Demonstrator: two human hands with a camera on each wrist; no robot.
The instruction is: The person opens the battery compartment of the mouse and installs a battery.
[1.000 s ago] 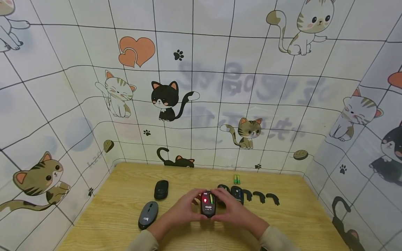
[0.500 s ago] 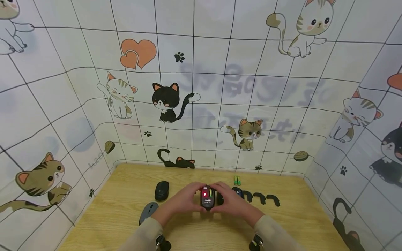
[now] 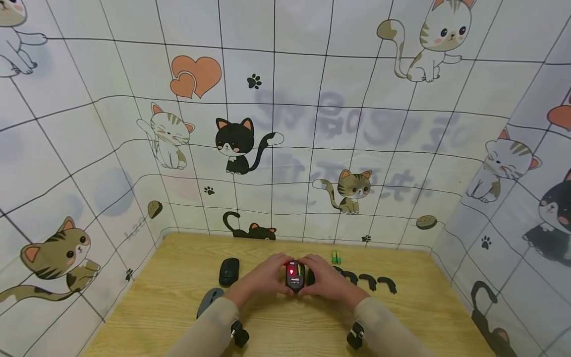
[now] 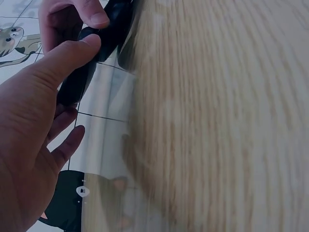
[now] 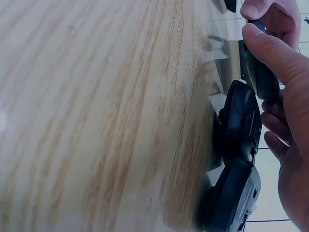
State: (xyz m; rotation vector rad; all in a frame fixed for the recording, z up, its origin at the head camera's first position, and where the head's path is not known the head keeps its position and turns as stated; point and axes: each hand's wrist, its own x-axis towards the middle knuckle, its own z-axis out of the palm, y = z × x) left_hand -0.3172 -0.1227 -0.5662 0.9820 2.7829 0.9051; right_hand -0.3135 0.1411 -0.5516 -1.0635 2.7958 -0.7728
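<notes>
Both my hands hold a black computer mouse [image 3: 295,281] between them, its underside turned toward my head. A red light glows on that underside, beside an open slot with a green-and-yellow battery in it. My left hand [image 3: 264,275] grips the left side and my right hand [image 3: 329,278] the right, thumbs at the near end. In the left wrist view the mouse [image 4: 76,82] appears edge-on under the thumb. The right wrist view has two more dark mice, one [image 5: 239,123] close beside the held one, the other [image 5: 234,198] farther off; my right hand mostly hides them from the head.
On the left of the wooden table [image 3: 285,327] lie a black mouse [image 3: 229,271] and a grey mouse [image 3: 209,300], the latter partly behind my left sleeve. Two green batteries [image 3: 336,257] lie toward the back. Several curved black pieces [image 3: 368,281] line the right side.
Both hands have moved forward, away from me, with the mouse between them. My right hand now covers more of the mice on the right, and my left forearm more of the grey mouse.
</notes>
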